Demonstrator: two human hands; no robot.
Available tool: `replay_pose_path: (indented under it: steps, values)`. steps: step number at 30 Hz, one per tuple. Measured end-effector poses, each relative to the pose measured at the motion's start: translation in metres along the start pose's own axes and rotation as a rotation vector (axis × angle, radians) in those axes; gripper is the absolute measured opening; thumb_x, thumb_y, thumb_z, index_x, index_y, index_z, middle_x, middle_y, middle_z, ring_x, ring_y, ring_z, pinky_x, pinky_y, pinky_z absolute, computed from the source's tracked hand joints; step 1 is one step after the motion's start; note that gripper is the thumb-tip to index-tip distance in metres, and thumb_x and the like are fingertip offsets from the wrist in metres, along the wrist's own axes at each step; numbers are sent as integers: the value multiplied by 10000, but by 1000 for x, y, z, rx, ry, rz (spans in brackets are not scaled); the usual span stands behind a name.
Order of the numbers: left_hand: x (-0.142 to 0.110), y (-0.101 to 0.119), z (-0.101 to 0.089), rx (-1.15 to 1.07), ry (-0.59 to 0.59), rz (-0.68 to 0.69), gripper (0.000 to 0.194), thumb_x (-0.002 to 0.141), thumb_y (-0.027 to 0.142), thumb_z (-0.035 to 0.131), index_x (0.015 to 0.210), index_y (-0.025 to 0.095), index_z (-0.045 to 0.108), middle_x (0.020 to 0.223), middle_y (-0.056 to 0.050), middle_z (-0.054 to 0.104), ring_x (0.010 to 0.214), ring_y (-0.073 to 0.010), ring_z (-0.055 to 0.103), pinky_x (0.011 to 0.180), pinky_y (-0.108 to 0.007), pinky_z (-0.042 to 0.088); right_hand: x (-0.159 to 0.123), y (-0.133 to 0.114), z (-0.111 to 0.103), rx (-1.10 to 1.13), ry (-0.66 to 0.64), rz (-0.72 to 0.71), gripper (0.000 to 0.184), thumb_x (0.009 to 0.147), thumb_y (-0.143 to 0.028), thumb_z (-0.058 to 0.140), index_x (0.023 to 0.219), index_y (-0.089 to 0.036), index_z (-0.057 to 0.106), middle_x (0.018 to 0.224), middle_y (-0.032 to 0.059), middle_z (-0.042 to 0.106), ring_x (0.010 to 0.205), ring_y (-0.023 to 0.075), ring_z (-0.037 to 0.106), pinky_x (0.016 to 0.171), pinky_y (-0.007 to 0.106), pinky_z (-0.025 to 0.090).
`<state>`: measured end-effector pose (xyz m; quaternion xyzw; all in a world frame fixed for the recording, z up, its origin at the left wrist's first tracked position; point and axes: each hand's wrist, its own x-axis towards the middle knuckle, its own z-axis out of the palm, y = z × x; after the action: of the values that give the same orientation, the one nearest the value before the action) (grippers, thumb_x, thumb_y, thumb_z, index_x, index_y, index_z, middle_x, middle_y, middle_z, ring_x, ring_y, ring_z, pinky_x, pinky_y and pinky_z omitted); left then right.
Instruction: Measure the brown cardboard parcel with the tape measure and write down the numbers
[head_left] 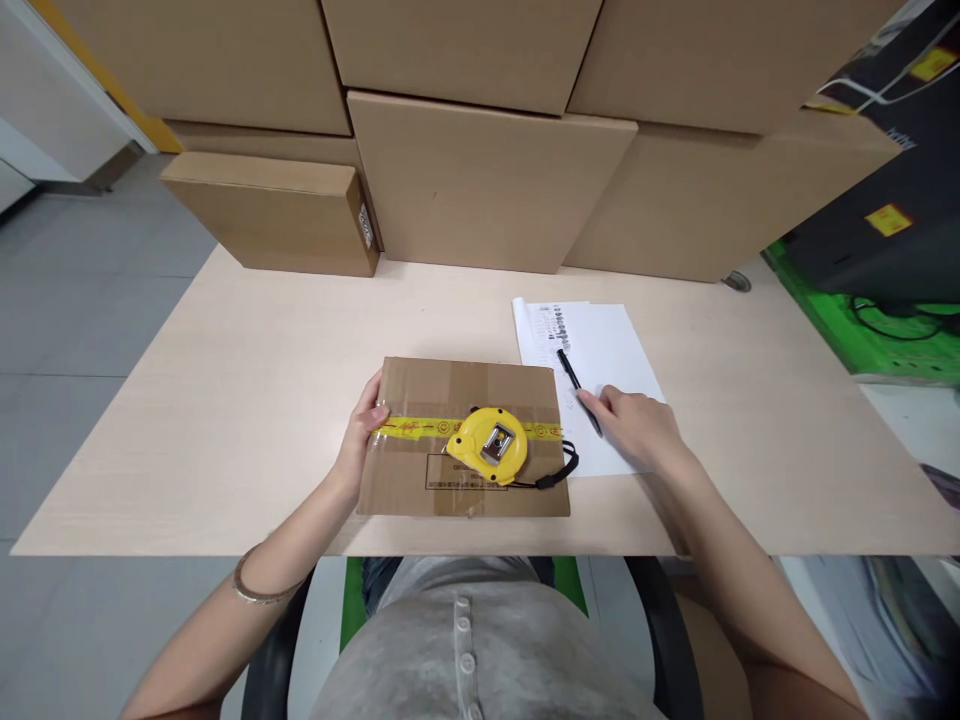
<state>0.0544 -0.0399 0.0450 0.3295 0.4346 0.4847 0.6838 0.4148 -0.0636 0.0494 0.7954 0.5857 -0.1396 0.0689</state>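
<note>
Left hand (361,432) grips box's (405,475) nine-o'clock edge, tape measure (491,446) on top, as right hand (634,425) touches pen (571,374) at three o'clock, grip unclear.

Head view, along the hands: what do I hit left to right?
Left hand at the box → yellow tape measure on the box → black pen on the paper → right hand by the pen.

One tape measure (466,446), one pen (571,373)

smiley signs (444,428) on yellow tape (409,429) — other print unreadable
</note>
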Motion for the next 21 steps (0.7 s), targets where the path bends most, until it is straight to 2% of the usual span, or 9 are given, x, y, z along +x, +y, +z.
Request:
replay_pose_path:
  steps: [2, 6, 9, 11, 14, 18, 21]
  values:
    - [0, 2, 0, -1, 7, 1, 757, 726, 459, 757, 1435, 243, 605, 1310, -76, 756, 1182, -384, 717, 930, -442, 603, 2, -7, 8, 10, -8, -30, 517, 1068, -594, 353, 843, -220, 631, 815, 146, 771, 828, 336, 726, 673, 362, 374]
    - [2, 4, -1, -30, 20, -26, 768, 706, 469, 772, 1418, 235, 608, 1224, -77, 785, 1133, -386, 740, 886, -441, 618, -6, -25, 18, 48, -4, -70, 424, 1088, -439, 351, 896, -199, 644, 843, 168, 768, 846, 337, 733, 697, 362, 369]
    - [2, 3, -1, -37, 18, -35, 771, 707, 464, 771, 1424, 235, 604, 1231, -78, 784, 1127, -388, 744, 882, -441, 621, -6, -32, 20, 138, -8, -107, 364, 1072, -370, 372, 883, -196, 631, 852, 185, 758, 850, 345, 725, 722, 372, 378]
    - [2, 2, -1, -25, 16, -17, 764, 708, 457, 769, 1423, 242, 608, 1274, -76, 772, 1157, -396, 731, 894, -444, 619, 0, -30, 20, 235, -24, -145, 353, 1055, -369, 403, 811, -211, 603, 816, 162, 740, 833, 329, 710, 734, 372, 392]
    - [1, -1, -3, 10, 31, 18, 736, 716, 466, 771, 1405, 251, 623, 1342, -65, 743, 1249, -396, 684, 948, -431, 602, 15, -19, 17, 447, -64, -233, 391, 1040, -425, 411, 737, -230, 562, 751, 89, 693, 776, 260, 669, 729, 345, 427]
    - [4, -8, -8, 1, 9, 47, 728, 703, 483, 773, 1382, 263, 630, 1316, -65, 744, 1259, -392, 674, 949, -431, 600, 35, -4, 19, 783, -91, -306, 486, 1016, -635, 350, 846, -237, 573, 589, -17, 532, 537, 168, 503, 578, 306, 403]
    - [7, -12, -12, -19, -17, 54, 718, 709, 492, 774, 1379, 277, 628, 1306, -72, 743, 1235, -392, 686, 930, -443, 606, 41, -2, 29, 991, -85, -322, 525, 863, -787, 553, 835, -270, 467, 516, -90, 421, 431, 119, 363, 480, 274, 315]
